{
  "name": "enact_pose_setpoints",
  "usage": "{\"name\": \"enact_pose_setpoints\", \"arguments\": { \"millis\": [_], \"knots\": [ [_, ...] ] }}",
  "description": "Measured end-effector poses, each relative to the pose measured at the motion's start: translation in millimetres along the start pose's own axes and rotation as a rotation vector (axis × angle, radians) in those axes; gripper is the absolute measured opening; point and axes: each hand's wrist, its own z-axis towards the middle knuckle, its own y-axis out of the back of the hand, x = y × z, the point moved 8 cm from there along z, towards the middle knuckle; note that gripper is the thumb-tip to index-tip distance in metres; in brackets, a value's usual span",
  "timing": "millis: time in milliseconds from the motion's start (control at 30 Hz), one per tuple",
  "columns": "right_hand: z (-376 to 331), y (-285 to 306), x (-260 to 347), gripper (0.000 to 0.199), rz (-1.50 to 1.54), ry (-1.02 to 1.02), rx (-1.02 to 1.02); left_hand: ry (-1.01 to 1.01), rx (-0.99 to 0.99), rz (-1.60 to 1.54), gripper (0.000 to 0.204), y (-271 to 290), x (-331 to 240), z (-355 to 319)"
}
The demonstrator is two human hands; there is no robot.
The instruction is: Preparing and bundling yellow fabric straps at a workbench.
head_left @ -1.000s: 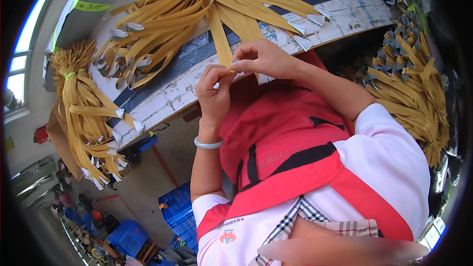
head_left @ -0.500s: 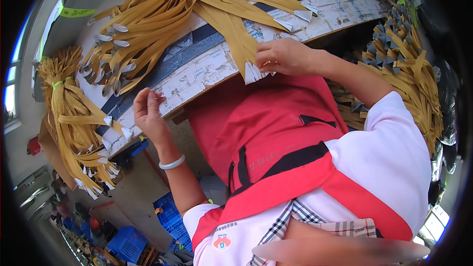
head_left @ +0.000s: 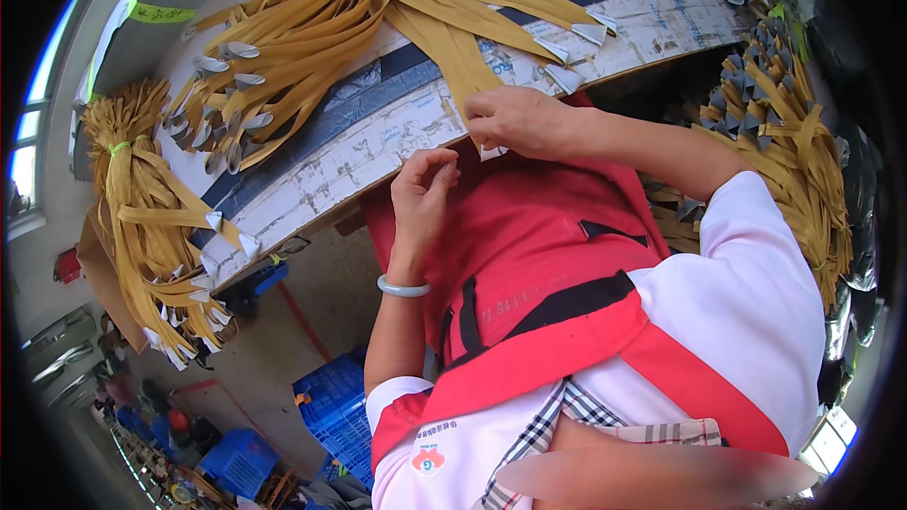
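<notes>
The right hand [head_left: 515,118] covers the near end of the tan strap [head_left: 452,52] it presses at the desk [head_left: 378,132] edge, so whatever tip that strap carries cannot be seen. The left hand [head_left: 422,194] has its fingertips curled inward; whether they pinch anything is unclear. The strap pile [head_left: 789,146] on the right fades into the dark fisheye rim. Along the lower edge a smeared patch [head_left: 652,472] shows nothing. The blue crates [head_left: 331,411] lie too small to read their contents.
</notes>
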Motion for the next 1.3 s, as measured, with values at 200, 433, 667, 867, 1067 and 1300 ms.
{"name": "enact_pose_setpoints", "arguments": {
  "millis": [200, 433, 667, 867, 1067, 1300],
  "knots": [
    [-0.3, -17.5, 11.8, 0.012, -0.342, 0.16, 0.018, 0.007, 0.017, -0.017, 0.014, -5.7, 1.9, 4.4],
    [29.0, 39.0, 6.9, 0.004, 0.798, -0.057, -0.147, -0.246, -0.037, -0.295, 0.022, -3.9, -44.1, 6.3],
    [40.4, 21.4, -2.4, 0.009, 1.151, -0.278, -0.118, -0.37, -0.085, -0.406, 0.038, 13.2, -72.9, 14.2],
    [39.1, 16.3, -2.1, 0.019, 1.255, -0.323, -0.14, -0.239, -0.114, -0.438, 0.029, 22.3, -55.3, 22.3],
    [40.5, 8.8, 2.6, 0.022, 1.202, -0.341, 0.201, -0.074, 0.051, -0.38, 0.012, 21.8, -46.9, 24.5],
    [47.0, 18.0, -4.4, 0.018, 0.883, -0.246, -0.063, -0.273, -0.187, -0.156, 0.009, 28.3, -47.2, 22.0]
  ]
}}
